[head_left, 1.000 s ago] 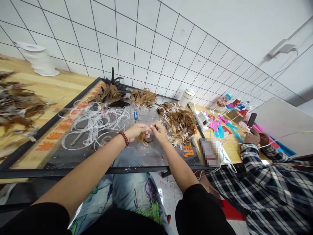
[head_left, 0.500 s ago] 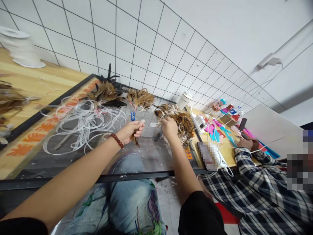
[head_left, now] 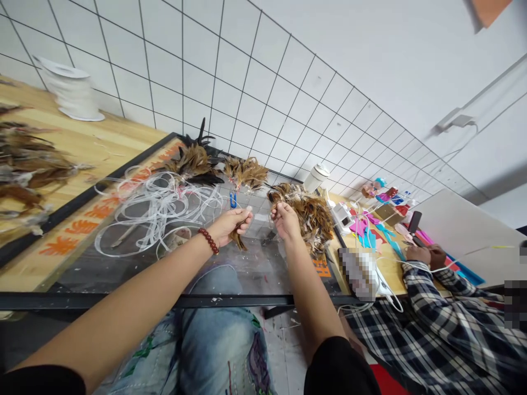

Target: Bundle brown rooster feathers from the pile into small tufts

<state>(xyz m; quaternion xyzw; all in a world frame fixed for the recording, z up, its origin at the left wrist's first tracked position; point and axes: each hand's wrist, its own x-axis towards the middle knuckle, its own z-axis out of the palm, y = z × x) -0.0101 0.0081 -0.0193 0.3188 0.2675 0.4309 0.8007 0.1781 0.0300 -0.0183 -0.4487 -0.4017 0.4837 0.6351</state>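
Note:
My left hand is closed around a small bunch of brown feathers, which hangs below the fingers. A whitish tip pokes out by the thumb. To the right, my right hand is closed in a pinch at the left side of a large pile of brown feathers. Whatever sits between its fingertips is too small to make out. Beyond my left hand lie a blue U-shaped piece and a tied bunch of brown feathers. Loose coils of clear white strip spread left of that hand.
A spool of white ribbon stands at the far left near more feathers. At the right are a white cylinder, a phone, cables and coloured scraps. A co-worker in a plaid shirt sits there.
My right hand has drawn slightly away from the feather pile, its fingertips now pinched and turned up. The left hand still holds its bunch. The whole view has shifted a little.

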